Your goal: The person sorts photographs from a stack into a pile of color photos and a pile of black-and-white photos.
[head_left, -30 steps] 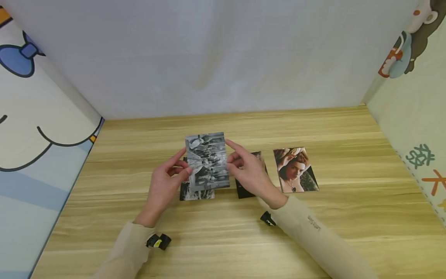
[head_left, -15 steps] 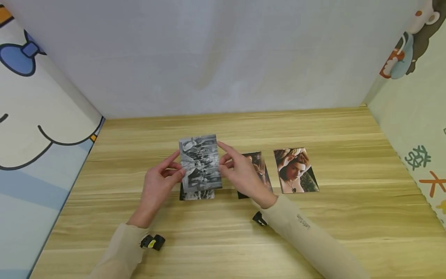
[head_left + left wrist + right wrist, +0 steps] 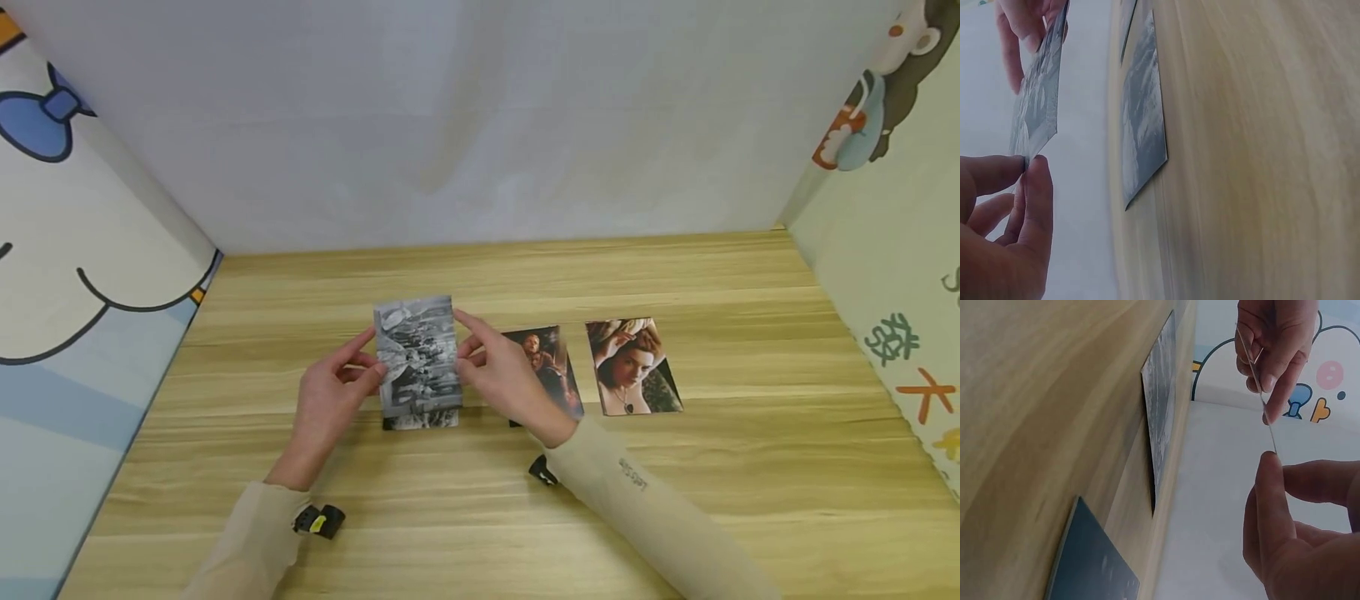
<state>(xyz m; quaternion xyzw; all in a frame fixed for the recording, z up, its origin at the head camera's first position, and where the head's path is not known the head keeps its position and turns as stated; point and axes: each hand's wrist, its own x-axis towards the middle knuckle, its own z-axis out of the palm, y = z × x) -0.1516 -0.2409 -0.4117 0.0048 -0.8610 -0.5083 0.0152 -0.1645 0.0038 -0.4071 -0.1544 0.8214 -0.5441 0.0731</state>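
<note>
Both hands hold a black-and-white photo card point(image 3: 418, 354) above the table. The left hand point(image 3: 330, 400) pinches its left edge between thumb and fingers. On the opposite edge, the right hand point(image 3: 506, 375) pinches it the same way. In the left wrist view the held card point(image 3: 1038, 103) hangs apart from the tabletop. Beneath it lies a second black-and-white photo card point(image 3: 1144, 119), mostly hidden by the held one in the head view. A dark colour photo card point(image 3: 551, 367) lies partly behind the right hand. Farther right is a colour portrait card point(image 3: 633, 367).
The wooden table point(image 3: 450, 517) meets a pale grey back wall point(image 3: 480, 125). Cartoon-printed panels stand at the left point(image 3: 97, 208) and right. A black wrist camera point(image 3: 321, 522) sits at the left sleeve, another point(image 3: 543, 470) at the right.
Both hands have moved left and slightly down in the head view with the held card, which now covers more of the card beneath. More of the dark colour card shows.
</note>
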